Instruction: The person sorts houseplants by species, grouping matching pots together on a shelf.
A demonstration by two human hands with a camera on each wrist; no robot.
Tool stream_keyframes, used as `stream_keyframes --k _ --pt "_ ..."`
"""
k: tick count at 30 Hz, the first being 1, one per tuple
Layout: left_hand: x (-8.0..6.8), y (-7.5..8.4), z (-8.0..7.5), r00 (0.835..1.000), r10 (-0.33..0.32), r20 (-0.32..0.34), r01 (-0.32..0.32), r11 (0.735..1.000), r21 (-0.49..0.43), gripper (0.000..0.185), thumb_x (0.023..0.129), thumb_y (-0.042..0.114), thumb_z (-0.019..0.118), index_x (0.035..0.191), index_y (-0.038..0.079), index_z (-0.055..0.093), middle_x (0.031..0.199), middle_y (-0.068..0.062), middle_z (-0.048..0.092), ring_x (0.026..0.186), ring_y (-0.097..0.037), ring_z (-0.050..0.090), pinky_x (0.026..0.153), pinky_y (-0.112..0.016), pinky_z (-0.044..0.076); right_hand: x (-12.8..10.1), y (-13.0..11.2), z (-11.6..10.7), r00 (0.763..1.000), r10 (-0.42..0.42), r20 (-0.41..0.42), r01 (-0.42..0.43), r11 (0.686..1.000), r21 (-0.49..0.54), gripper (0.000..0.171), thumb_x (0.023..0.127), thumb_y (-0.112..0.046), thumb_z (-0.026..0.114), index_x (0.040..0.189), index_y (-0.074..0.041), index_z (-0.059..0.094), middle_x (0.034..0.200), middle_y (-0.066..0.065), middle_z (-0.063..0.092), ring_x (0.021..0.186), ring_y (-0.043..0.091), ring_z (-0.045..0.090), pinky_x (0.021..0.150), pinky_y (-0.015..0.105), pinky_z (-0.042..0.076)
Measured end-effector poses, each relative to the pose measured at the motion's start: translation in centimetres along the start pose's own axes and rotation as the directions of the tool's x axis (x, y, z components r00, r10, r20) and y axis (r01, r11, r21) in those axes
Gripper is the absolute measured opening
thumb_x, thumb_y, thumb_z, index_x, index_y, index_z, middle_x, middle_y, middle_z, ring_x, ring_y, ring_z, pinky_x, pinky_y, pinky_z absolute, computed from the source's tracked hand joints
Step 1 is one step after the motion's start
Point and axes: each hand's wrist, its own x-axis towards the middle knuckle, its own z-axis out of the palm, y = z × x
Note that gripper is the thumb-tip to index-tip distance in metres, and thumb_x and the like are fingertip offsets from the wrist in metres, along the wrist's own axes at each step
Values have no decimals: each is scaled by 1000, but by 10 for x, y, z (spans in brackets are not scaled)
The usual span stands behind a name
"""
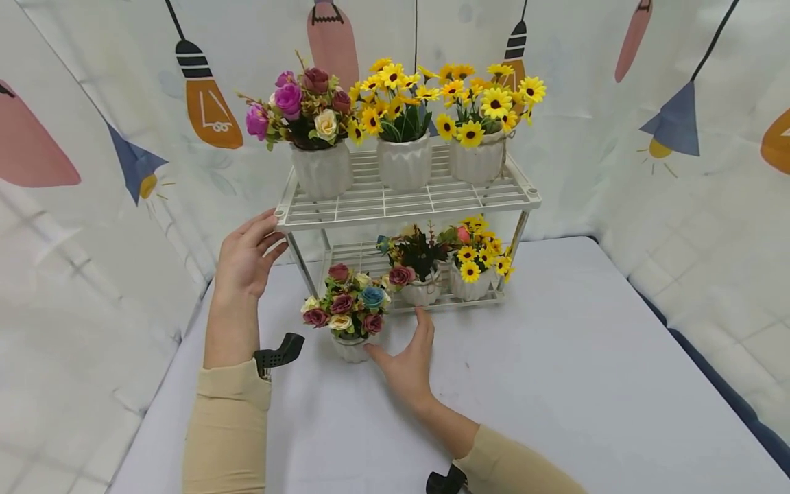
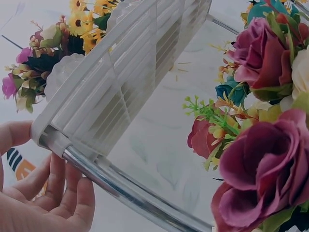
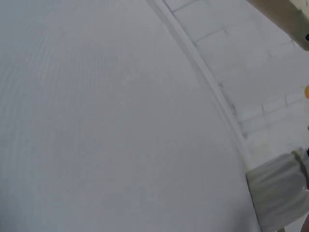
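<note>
A white two-tier rack [image 1: 395,203] stands at the back of the table. My left hand [image 1: 264,237] touches the top shelf's front left corner with nearly straight fingers. In the left wrist view the left hand [image 2: 48,193] lies against that corner of the rack [image 2: 111,92], thumb on its side and fingers loose by the metal leg [image 2: 120,188]. A small white pot of maroon, blue and cream roses [image 1: 348,317] stands on the table before the rack, and its blooms [image 2: 260,159] fill that view's right. My right hand [image 1: 401,344] lies open beside it, thumb at the base.
The top shelf carries a pot of purple roses [image 1: 311,137] and two pots of sunflowers [image 1: 401,130]. Two more flower pots [image 1: 444,271] stand on the lower shelf. A grey cloth covers the table [image 1: 555,357], and printed curtains [image 1: 679,137] close in on three sides.
</note>
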Motion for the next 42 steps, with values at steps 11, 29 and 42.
stream_keyframes --k 11,29,42 --pt "1 1 -1 1000 2 0 -2 1000 -10 21 98 15 74 117 8 73 115 -6 67 103 -19 60 90 -30 50 -12 -2 47 995 95 -39 -92 993 70 113 71 -28 98 156 -1 29 153 17 35 144 38 33 114 61 29" --pt "1 -1 1 1000 3 -14 -3 1000 -6 24 97 16 74 119 7 72 119 -7 64 105 -20 59 91 -30 50 -8 5 81 993 52 -105 -35 988 150 89 67 -14 97 142 -9 49 134 -2 55 129 16 52 113 40 38" --pt "1 -3 1 1000 4 -10 -4 1000 -4 22 98 16 73 118 7 72 121 -7 64 106 -20 60 93 -31 48 -11 4 74 993 33 -113 -14 987 161 86 68 -18 98 139 -15 52 133 -7 56 128 15 53 111 40 41"
